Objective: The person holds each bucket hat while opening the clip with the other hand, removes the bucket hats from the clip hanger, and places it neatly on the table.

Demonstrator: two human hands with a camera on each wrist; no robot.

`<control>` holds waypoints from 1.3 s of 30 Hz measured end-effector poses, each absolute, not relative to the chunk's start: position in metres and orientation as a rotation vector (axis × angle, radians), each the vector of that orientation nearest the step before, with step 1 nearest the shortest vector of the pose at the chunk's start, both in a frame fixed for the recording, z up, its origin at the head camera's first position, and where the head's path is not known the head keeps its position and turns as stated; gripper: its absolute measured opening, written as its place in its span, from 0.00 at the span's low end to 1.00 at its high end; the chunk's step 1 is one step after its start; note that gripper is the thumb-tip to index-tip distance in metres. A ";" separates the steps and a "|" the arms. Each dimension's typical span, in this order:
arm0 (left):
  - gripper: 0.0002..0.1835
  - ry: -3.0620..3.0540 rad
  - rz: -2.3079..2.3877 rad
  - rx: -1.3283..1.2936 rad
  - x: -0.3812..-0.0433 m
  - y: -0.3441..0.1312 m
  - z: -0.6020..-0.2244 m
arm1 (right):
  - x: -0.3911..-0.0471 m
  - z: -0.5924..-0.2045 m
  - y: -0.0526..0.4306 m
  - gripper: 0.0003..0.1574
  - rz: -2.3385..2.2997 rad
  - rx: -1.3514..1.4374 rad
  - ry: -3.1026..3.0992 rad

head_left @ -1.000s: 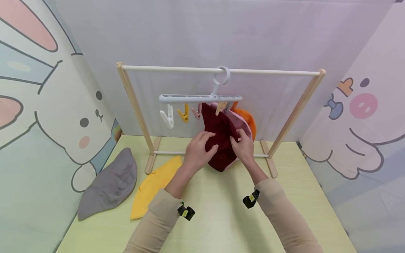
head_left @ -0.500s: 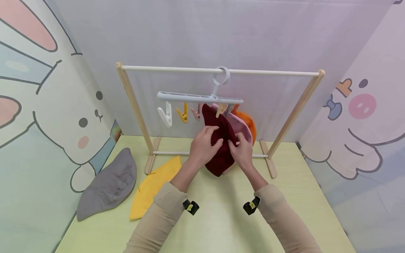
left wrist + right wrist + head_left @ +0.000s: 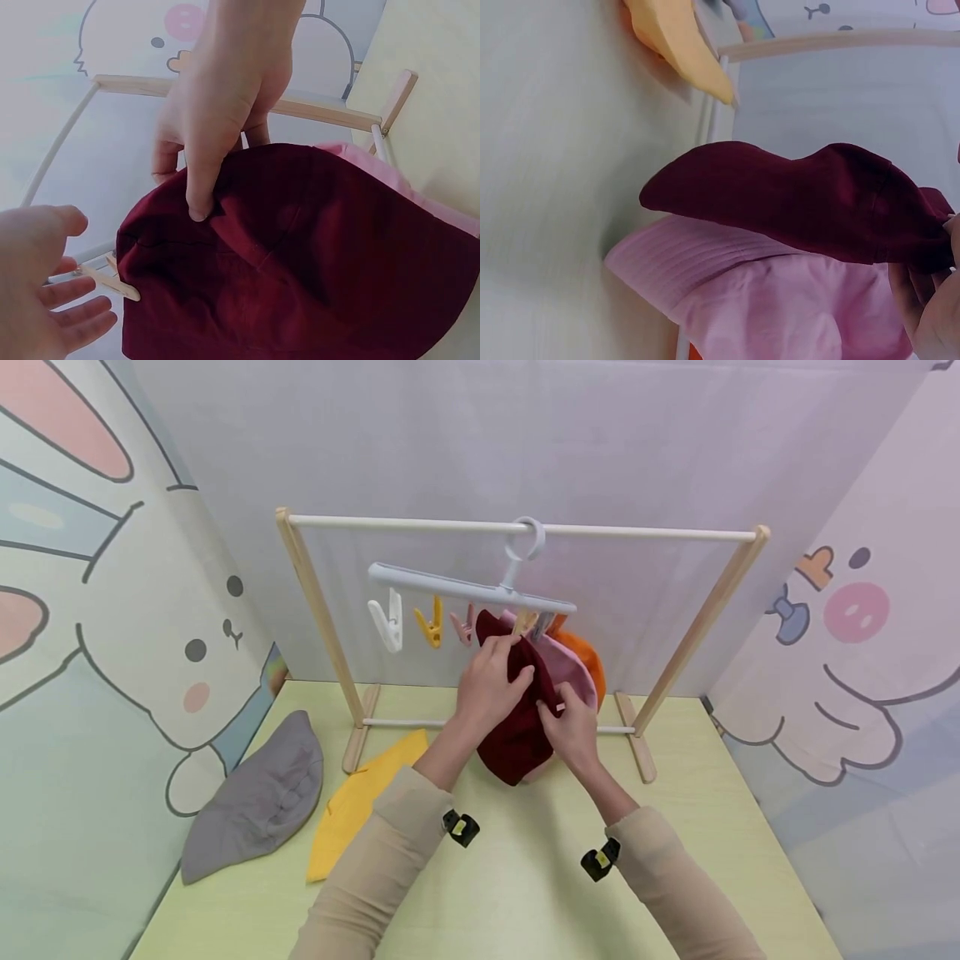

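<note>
A maroon bucket hat [image 3: 517,739] hangs from a beige clothespin [image 3: 112,283] on a pale blue hanger [image 3: 442,583]. My right hand [image 3: 573,727] pinches the hat's side, with the thumb on its front and the fingers behind. My left hand [image 3: 491,685] is close to the clothespin; in the left wrist view its fingers look spread and hold nothing. Behind the maroon hat hangs a pink hat [image 3: 780,300], and behind that an orange hat [image 3: 588,656]. White [image 3: 388,620], yellow [image 3: 431,622] and pink [image 3: 462,625] clothespins dangle with nothing clipped in them.
The hanger hooks over the white rod [image 3: 637,532] of a wooden rack [image 3: 315,602]. A yellow hat [image 3: 367,810] and a grey hat [image 3: 258,802] lie on the table [image 3: 525,893] at the left. Cartoon-printed cloth walls enclose the space.
My left hand has moved up the maroon hat toward the clothespin. My right hand has gone slightly down with the hat's side. The hanger has tilted, left end up and right end down.
</note>
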State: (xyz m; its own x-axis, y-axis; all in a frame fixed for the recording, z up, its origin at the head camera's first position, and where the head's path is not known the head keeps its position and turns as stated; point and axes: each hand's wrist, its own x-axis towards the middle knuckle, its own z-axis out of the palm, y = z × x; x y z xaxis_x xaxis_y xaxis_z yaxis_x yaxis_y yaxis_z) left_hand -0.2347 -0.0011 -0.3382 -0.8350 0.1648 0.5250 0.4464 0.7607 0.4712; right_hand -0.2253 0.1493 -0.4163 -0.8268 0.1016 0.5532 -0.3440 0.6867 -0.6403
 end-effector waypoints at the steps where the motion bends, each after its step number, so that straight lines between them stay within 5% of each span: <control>1: 0.25 -2.499 -0.832 -0.455 -0.236 0.000 -0.337 | -0.225 -0.417 0.149 0.08 1.039 0.189 -2.329; 18: 0.28 -2.517 -0.745 -0.413 -0.249 0.014 -0.320 | -0.216 -0.421 0.143 0.11 1.000 0.297 -2.312; 39: 0.20 -2.598 -0.531 -0.191 -0.258 0.025 -0.306 | -0.210 -0.422 0.137 0.13 0.928 0.349 -2.289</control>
